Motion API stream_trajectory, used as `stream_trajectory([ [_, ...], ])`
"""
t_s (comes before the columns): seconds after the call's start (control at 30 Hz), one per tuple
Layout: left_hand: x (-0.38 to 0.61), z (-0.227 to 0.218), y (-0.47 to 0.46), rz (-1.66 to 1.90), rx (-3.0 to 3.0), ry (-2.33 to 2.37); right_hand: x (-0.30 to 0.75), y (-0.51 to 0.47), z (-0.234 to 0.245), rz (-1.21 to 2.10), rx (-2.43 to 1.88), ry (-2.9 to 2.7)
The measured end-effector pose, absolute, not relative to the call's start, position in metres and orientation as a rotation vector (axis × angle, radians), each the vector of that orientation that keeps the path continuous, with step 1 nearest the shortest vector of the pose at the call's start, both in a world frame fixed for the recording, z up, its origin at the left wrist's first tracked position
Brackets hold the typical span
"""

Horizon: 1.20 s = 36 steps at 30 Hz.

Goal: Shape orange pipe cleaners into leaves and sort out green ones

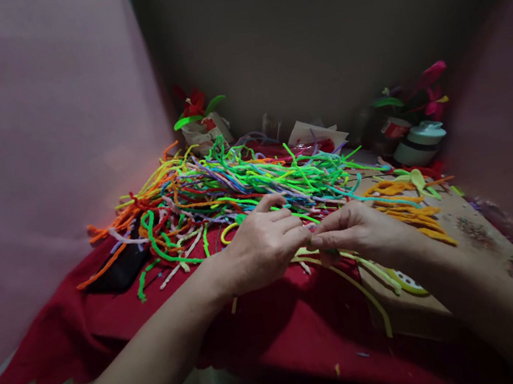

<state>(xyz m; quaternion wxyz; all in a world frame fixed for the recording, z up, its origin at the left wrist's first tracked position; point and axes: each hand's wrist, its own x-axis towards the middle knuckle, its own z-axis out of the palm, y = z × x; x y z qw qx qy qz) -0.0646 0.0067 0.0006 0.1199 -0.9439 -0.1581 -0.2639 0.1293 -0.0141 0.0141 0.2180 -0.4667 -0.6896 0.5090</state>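
Note:
Both my hands meet at their fingertips above the red cloth, in the middle of the head view. My left hand is closed, fingers curled and knuckles up. My right hand is closed in a pinch against the left fingertips. Pale yellow pipe cleaners come out from below the fingers and curve down to the right; their gripped ends are hidden. Just behind the hands lies a big tangled heap of pipe cleaners in green, orange, purple, blue and red.
Orange pipe cleaners lie on a cardboard sheet at right, near a yellow-rimmed round item. A black flat object rests left on the red cloth. Behind stand a white-lidded jar and red flowers.

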Motion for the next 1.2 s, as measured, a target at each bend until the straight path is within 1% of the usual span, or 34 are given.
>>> stream_trajectory([
  [0.07,-0.065,0.002,0.003,-0.946,-2.638,-0.591,0.127,-0.016,0.012,1.270,-1.317,-1.800],
  [0.17,-0.064,0.003,-0.002,-1.429,-2.406,-0.960,0.124,-0.020,0.011,1.017,-1.338,-1.696],
  [0.2,-0.063,0.003,-0.003,-1.597,-2.420,-1.120,0.123,-0.022,0.011,0.965,-1.328,-1.675],
  [0.3,-0.056,-0.002,0.000,-1.935,-2.904,-1.609,0.118,-0.028,0.010,0.873,-1.292,-1.646],
  [0.37,-0.051,-0.007,0.005,-2.112,-3.194,-1.807,0.114,-0.030,0.008,0.863,-1.272,-1.649],
  [0.4,-0.049,-0.009,0.007,-2.243,-3.221,-1.851,0.113,-0.031,0.008,0.881,-1.270,-1.651],
  [0.47,-0.045,-0.013,0.009,-2.500,-3.140,-1.851,0.110,-0.032,0.007,0.955,-1.269,-1.646],
  [0.53,-0.044,-0.016,0.008,-2.618,-3.086,-1.830,0.108,-0.030,0.007,1.076,-1.269,-1.618],
  [0.67,-0.042,-0.017,0.005,-2.669,-3.042,-1.846,0.108,-0.026,0.005,1.317,-1.233,-1.515],
  [0.77,-0.041,-0.015,0.004,-2.676,-3.054,-1.782,0.108,-0.025,0.001,1.352,-1.218,-1.444],
  [0.87,-0.042,-0.014,0.002,-2.436,-3.021,-1.714,0.107,-0.026,-0.001,1.363,-1.228,-1.435],
  [0.97,-0.042,-0.015,0.001,-2.158,-2.929,-1.415,0.107,-0.026,-0.001,1.461,-1.210,-1.415],
  [1.03,-0.043,-0.016,0.003,-2.092,-2.919,-1.337,0.107,-0.026,0.000,1.488,-1.201,-1.417],
  [1.13,-0.045,-0.015,0.007,-2.111,-2.874,-1.372,0.106,-0.026,0.001,1.454,-1.226,-1.438],
  [1.2,-0.048,-0.012,0.009,-2.086,-2.774,-1.284,0.105,-0.027,0.000,1.473,-1.233,-1.437],
])
